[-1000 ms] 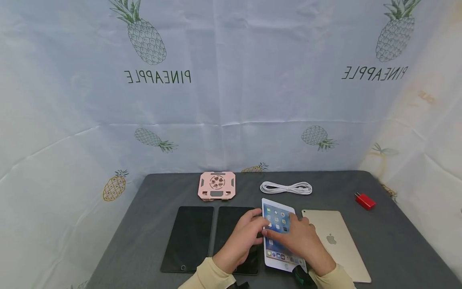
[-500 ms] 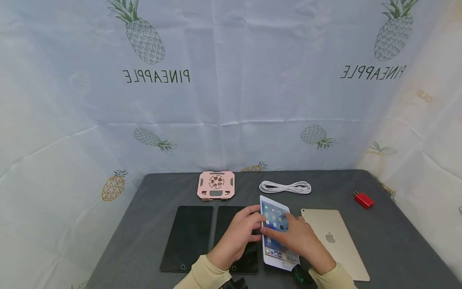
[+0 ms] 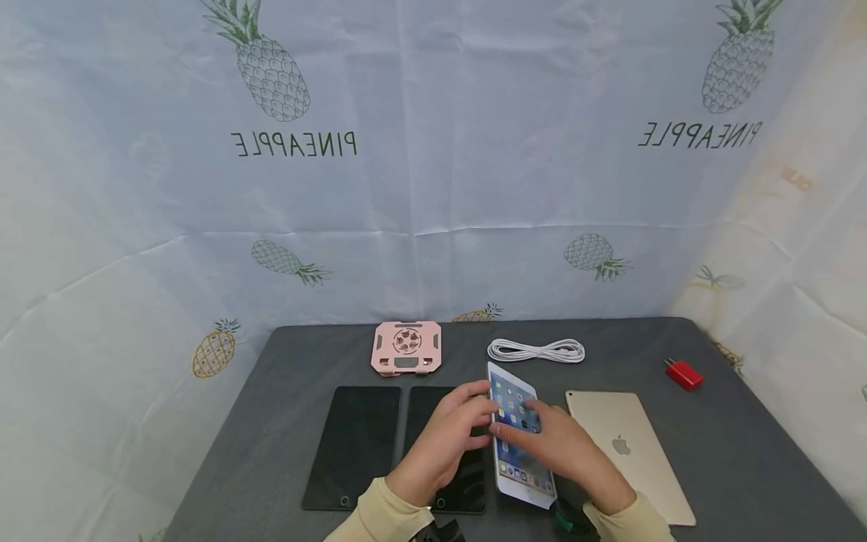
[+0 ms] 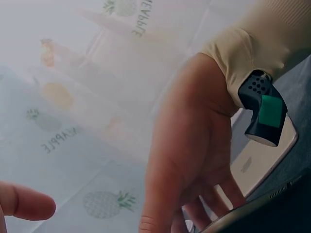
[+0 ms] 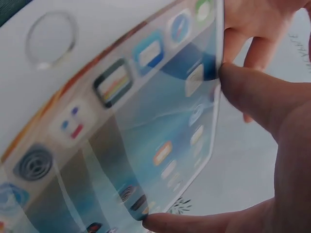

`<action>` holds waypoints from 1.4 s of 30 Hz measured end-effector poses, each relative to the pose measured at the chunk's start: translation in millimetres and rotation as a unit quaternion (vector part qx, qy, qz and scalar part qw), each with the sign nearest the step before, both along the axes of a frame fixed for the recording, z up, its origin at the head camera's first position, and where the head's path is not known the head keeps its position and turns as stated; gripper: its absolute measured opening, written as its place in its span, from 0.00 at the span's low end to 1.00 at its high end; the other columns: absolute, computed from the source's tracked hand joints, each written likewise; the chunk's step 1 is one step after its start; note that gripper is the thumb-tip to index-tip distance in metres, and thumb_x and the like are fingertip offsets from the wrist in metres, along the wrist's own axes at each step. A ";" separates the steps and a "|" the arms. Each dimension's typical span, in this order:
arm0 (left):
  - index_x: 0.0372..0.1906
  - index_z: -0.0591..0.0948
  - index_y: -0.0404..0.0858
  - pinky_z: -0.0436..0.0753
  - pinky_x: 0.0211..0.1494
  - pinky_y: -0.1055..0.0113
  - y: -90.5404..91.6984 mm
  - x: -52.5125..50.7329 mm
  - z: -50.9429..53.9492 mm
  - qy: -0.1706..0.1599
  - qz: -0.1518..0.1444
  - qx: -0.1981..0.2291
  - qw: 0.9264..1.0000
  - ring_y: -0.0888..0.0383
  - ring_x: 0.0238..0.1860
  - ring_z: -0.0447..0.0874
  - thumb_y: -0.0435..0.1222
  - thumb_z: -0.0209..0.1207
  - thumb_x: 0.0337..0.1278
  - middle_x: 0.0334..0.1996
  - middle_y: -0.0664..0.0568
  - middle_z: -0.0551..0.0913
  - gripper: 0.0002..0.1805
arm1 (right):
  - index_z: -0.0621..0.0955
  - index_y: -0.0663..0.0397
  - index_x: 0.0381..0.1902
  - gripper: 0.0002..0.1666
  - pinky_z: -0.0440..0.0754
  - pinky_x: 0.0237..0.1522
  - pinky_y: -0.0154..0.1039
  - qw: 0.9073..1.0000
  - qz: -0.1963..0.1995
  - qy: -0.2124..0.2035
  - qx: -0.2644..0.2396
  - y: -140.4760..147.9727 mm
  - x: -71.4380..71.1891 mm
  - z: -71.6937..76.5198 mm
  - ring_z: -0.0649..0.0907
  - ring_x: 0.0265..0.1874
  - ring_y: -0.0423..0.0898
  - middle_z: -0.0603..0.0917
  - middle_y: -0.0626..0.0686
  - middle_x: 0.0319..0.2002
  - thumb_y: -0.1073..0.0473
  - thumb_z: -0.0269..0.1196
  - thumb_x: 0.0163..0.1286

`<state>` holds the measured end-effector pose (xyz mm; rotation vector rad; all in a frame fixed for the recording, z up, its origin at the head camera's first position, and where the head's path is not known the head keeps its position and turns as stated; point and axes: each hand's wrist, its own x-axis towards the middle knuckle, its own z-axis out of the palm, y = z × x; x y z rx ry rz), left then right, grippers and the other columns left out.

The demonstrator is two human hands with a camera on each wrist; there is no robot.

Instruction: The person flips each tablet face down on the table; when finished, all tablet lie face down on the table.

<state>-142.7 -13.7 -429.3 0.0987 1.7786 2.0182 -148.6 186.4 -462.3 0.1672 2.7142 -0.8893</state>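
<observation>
The right hand (image 3: 561, 443) pinches a white iPad (image 3: 512, 455) by its edges, tilted over the worktop (image 3: 257, 467); the left hand (image 3: 447, 435), fingers loosely spread, is at its nine-o'clock edge. A gold iPad (image 3: 630, 452) lies at three o'clock, black tablets (image 3: 352, 448) at nine, a white cable (image 3: 537, 351) at twelve.

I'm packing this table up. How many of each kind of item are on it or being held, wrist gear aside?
Tablets: 4 (left black tablet, right black tablet, white tablet, gold tablet)
Cables: 1 (white cable)
Plugs: 1 (red plug)
Panels: 1 (pink panel)
Total: 7
</observation>
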 end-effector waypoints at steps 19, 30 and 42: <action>0.80 0.68 0.32 0.81 0.70 0.44 4.3 0.7 -1.5 0.018 -0.009 0.023 1.000 0.44 0.65 0.78 0.43 0.56 0.76 0.72 0.36 0.75 0.34 | 0.80 0.62 0.71 0.50 0.88 0.56 0.64 0.996 0.001 0.094 0.002 -24.2 12.0 26.6 0.88 0.56 0.60 0.85 0.67 0.63 0.32 0.74 0.64; 0.79 0.68 0.32 0.79 0.74 0.44 12.4 -2.7 -8.4 -0.006 0.014 0.048 0.999 0.46 0.64 0.78 0.54 0.49 0.83 0.73 0.37 0.72 0.36 | 0.80 0.59 0.71 0.44 0.91 0.42 0.51 0.997 -0.019 0.074 -0.029 -14.0 7.0 26.7 0.91 0.46 0.51 0.89 0.60 0.58 0.38 0.73 0.66; 0.81 0.67 0.33 0.83 0.69 0.41 23.0 -13.3 -24.5 -0.046 -0.039 0.060 0.996 0.45 0.56 0.89 0.61 0.42 0.84 0.68 0.35 0.78 0.41 | 0.77 0.53 0.76 0.41 0.85 0.35 0.44 0.995 -0.023 0.067 -0.074 -5.3 7.2 33.9 0.89 0.43 0.47 0.89 0.59 0.59 0.47 0.69 0.68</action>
